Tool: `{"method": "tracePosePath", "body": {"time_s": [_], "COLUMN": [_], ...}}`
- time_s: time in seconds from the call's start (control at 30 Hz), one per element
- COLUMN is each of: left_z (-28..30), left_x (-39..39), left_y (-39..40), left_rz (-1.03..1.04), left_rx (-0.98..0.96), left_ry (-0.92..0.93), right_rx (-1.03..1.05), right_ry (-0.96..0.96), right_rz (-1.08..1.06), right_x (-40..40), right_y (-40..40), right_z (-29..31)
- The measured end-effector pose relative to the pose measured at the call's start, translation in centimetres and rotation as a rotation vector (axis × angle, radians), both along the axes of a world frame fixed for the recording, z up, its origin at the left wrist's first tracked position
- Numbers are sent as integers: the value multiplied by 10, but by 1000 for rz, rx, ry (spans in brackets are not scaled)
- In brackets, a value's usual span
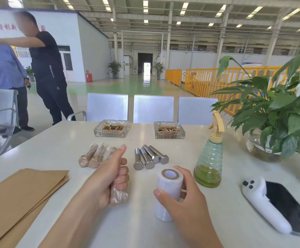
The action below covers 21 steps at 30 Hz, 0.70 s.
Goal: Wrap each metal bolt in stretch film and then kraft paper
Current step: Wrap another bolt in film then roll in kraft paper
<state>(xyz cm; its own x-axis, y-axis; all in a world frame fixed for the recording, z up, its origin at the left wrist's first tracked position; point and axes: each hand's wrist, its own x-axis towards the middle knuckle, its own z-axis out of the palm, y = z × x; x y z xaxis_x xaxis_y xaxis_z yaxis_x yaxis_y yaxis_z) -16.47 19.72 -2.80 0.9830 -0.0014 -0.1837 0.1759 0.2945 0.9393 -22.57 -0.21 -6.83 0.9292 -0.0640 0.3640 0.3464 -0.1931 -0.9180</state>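
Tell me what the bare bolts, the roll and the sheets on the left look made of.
Bare bolts: metal, likely steel, with a bright silvery sheen. Roll: translucent white plastic film on a tan, seemingly cardboard core. Sheets: matte brown paper, apparently kraft.

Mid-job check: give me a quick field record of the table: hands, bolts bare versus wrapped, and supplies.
left hand: grips a film-wrapped bolt, thumb up
right hand: holds the stretch film roll upright
bare bolts: four, side by side, beyond the hands
wrapped bolts: at least three, left of the bare ones
kraft paper: stacked sheets, near left
spray bottle: right of the bolts
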Motion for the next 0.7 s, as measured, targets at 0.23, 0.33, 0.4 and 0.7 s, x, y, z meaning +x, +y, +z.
{"method": "tracePosePath", "body": {"time_s": [0.23, 0.33, 0.4, 0.7], "left_z": [11, 14, 16, -5], "left_x": [66, 93, 107, 123], "left_y": [9, 7, 3, -6], "left_rz": [191, 172, 224, 220], "left_rx": [281, 650, 955, 1795], "left_ry": [30, 31, -19, -131], "right_rx": [-34, -12, 26, -9], "right_ry": [14, 46, 69, 28], "right_rz": [-4, -10, -22, -10], "right_x": [2, 4, 7, 8], "right_y": [4, 5, 5, 6], "right_z": [-1, -2, -3, -3]}}
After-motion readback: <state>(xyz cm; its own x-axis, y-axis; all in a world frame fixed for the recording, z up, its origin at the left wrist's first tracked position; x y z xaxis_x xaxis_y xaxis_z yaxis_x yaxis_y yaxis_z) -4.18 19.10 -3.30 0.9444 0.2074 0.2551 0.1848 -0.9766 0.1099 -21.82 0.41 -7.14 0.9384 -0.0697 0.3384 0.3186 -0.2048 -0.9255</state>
